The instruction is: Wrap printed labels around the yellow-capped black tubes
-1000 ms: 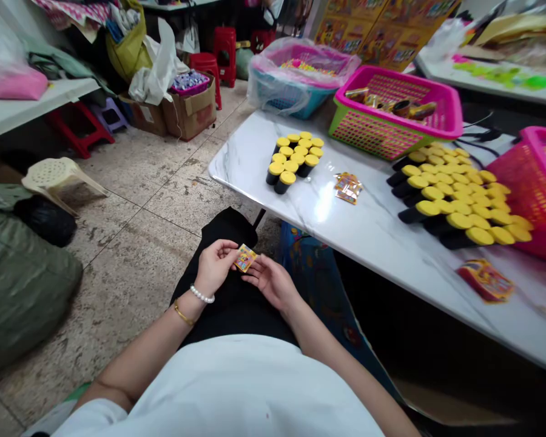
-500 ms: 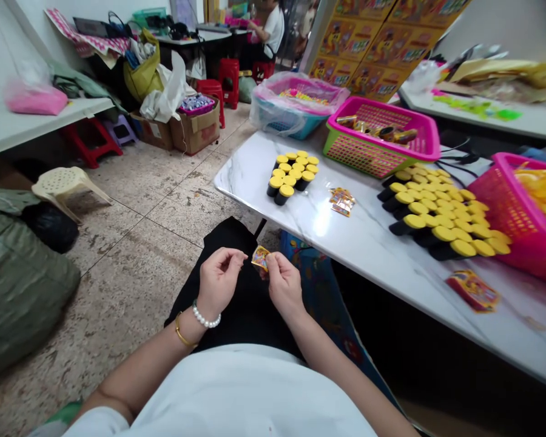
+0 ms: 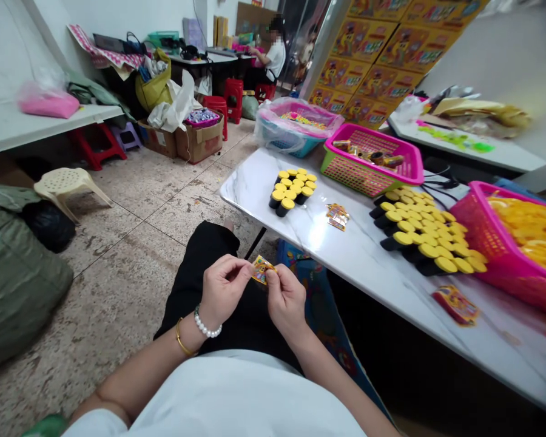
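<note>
Over my lap, a small yellow-orange printed label (image 3: pixel 262 267) is pinched between the thumb and fingers of my right hand (image 3: pixel 287 300). My left hand (image 3: pixel 225 288), with a pearl bracelet at its wrist, is closed in a pinch at the label's left edge. On the marble-look table (image 3: pixel 255 182) beyond stands a small group of black containers with yellow lids (image 3: pixel 293 188). A few loose labels (image 3: pixel 337 216) lie right of them. Farther right is a larger group of yellow-lidded containers (image 3: pixel 423 227), with a stack of printed labels (image 3: pixel 455 305) near the table's front edge.
A pink-and-green basket (image 3: pixel 355 170) of wrapped items and a pink basket (image 3: pixel 486 255) of yellow pieces stand along the table's back. A plastic-lined blue basket (image 3: pixel 286 139) sits at the far corner. A cream stool (image 3: pixel 68 185) and green sack (image 3: pixel 22 291) are left. Another person sits far off.
My left fingers have moved right and now touch the label's edge; before, they were apart from it. The view has shifted slightly, so the table's right part appears farther left.
</note>
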Tool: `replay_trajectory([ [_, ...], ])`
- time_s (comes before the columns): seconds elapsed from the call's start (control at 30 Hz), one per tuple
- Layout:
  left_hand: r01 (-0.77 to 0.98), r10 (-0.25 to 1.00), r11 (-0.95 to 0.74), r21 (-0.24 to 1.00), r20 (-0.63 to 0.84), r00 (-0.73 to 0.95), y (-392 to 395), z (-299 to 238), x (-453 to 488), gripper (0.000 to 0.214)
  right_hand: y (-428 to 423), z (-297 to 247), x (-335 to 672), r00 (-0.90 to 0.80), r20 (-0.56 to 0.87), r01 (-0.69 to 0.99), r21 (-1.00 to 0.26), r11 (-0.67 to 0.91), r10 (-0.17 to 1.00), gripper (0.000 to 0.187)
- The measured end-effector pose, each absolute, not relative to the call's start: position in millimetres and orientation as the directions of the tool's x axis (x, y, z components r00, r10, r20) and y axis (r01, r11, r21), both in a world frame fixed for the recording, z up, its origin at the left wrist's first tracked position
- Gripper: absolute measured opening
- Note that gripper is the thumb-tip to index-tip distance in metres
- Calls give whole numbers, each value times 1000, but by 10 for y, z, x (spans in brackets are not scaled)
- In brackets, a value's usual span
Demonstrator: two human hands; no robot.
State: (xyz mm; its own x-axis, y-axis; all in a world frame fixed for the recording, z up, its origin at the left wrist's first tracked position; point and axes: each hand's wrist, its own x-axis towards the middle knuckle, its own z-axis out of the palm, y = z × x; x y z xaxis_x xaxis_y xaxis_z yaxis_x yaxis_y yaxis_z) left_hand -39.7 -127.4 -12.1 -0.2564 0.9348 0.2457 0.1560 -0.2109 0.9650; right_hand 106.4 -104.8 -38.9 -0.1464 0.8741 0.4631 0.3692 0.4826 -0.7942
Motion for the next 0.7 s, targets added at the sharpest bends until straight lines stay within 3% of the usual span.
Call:
replay_trajectory([
  [0.27,-4,970,119,993,-117,-213,-886,-338,-758,16,-707,-383,766,-394,474,527,-586,616,788,18],
  [0.5,175,964,20,984,28,-264,-590,-427,-1270,14,-373,-294,349,-520,427,646,-371,667,740,21],
  [0.7,-51,996,77,996,-79,-41,-467,-415,-1378,19,-357,-204,215,-556,457,667,-254,701,695,17],
])
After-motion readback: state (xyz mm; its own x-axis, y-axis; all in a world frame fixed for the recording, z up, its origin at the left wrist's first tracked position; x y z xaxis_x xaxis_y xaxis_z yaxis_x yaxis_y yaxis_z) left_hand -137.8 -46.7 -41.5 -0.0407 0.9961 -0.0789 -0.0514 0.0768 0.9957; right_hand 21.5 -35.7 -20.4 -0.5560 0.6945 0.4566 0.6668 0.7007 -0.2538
